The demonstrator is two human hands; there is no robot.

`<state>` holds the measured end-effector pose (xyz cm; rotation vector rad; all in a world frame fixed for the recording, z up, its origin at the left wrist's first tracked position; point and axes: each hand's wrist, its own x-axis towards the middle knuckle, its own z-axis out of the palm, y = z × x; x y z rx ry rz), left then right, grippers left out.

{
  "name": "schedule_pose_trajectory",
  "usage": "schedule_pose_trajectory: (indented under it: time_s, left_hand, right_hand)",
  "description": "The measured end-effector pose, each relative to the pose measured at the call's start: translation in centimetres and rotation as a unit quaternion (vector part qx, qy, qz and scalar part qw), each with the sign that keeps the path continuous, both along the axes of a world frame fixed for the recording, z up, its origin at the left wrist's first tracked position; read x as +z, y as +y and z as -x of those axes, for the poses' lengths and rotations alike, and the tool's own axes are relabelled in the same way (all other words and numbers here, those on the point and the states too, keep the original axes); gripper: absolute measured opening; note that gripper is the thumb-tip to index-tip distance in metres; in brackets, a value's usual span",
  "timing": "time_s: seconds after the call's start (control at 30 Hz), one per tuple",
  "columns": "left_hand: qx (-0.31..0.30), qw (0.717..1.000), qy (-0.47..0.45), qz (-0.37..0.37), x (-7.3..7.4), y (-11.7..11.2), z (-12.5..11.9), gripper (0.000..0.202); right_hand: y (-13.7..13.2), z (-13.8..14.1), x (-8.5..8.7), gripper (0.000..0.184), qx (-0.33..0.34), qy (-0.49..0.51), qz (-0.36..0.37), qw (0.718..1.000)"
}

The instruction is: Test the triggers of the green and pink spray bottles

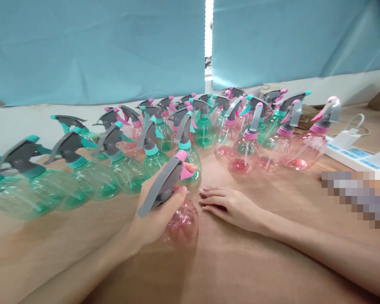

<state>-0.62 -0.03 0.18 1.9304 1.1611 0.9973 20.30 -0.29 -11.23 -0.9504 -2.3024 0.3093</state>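
My left hand (160, 202) is closed around the neck of a pink spray bottle (184, 221), below its grey trigger head (164, 181) with the pink nozzle. The bottle stands near the middle of the table, and my fingers partly cover its collar. Just right of it, my right hand (226, 204) lies low on the table with fingers stretched toward the bottle, holding nothing. Directly behind the held bottle is a green spray bottle (190, 158) with a turquoise collar. Another pink spray bottle (243, 156) with a little liquid stands beyond my right hand.
Several green spray bottles (96, 179) line the left side, with mixed pink and green ones behind. A white power strip (351, 154) with plugged-in chargers sits at the right. Blue curtains (98, 50) hang at the back above the wooden table (256, 270).
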Motion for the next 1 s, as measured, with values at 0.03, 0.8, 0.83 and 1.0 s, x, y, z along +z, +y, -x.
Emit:
schedule_pose_trajectory:
  time_s: [0.03,0.8,0.83,1.0]
  left_hand:
    - [0.0,1.0,0.001,0.0,0.02,0.0,0.02,0.019]
    - [0.022,1.0,0.017,0.006,-0.27,-0.02,0.11,0.008]
    - [0.019,1.0,0.016,0.006,-0.31,-0.01,0.15,0.01]
    - [0.004,1.0,0.017,0.0,-0.44,0.01,0.39,0.021]
  right_hand:
    - [-0.02,0.02,0.02,0.027,-0.013,-0.006,-0.003,1.0]
    - [-0.04,0.08,0.14,0.036,-0.055,-0.044,0.009,0.997]
    - [-0.04,0.08,0.13,0.036,-0.054,-0.042,0.01,0.998]
    - [-0.05,0.09,0.12,0.035,-0.053,-0.028,0.009,0.998]
